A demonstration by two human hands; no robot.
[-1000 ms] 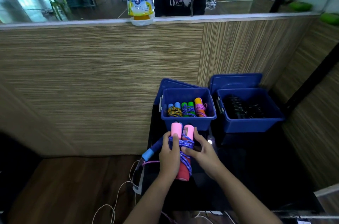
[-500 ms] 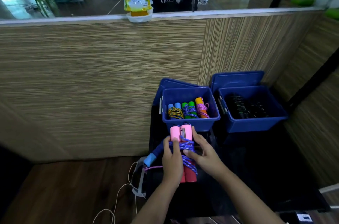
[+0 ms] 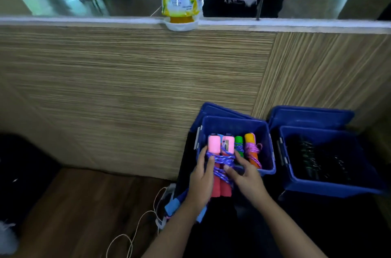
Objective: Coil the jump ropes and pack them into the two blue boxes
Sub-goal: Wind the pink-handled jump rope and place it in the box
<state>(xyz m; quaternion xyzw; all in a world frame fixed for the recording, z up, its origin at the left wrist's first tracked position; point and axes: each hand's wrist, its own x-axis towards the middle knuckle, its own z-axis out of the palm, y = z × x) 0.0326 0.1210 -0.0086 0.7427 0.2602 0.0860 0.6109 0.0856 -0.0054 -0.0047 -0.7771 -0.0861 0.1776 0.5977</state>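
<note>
We hold a pink-handled jump rope [image 3: 220,164] between both hands, its two handles side by side and bound together by turns of purple cord. Our left hand [image 3: 202,181] curls round the left side of the bundle, fingers over the cord; our right hand [image 3: 245,175] grips the right side, thumb pressed on the wrapped cord and fingers bent round the handle. The top ends of the pink handles reach over the near rim of the left blue box [image 3: 264,130], while the lower ends hang in front of that box. Inside that box, right of the pink handles, lie a green-handled rope [image 3: 239,143] and an orange-handled rope [image 3: 250,149], each bound with cord. Just right of the left blue box stands the right blue box [image 3: 330,188], holding dark coiled ropes [image 3: 313,158]. Both boxes sit on a dark worktop [image 3: 317,215]. Below our left hand a light blue handle [image 3: 171,207] shows at the worktop's edge. Left of it a white cable [image 3: 135,230] trails over the wooden floor. Behind the left blue box rises a wood-grain partition [image 3: 137,88], and on its ledge stands a white and yellow packet [image 3: 179,1].
</note>
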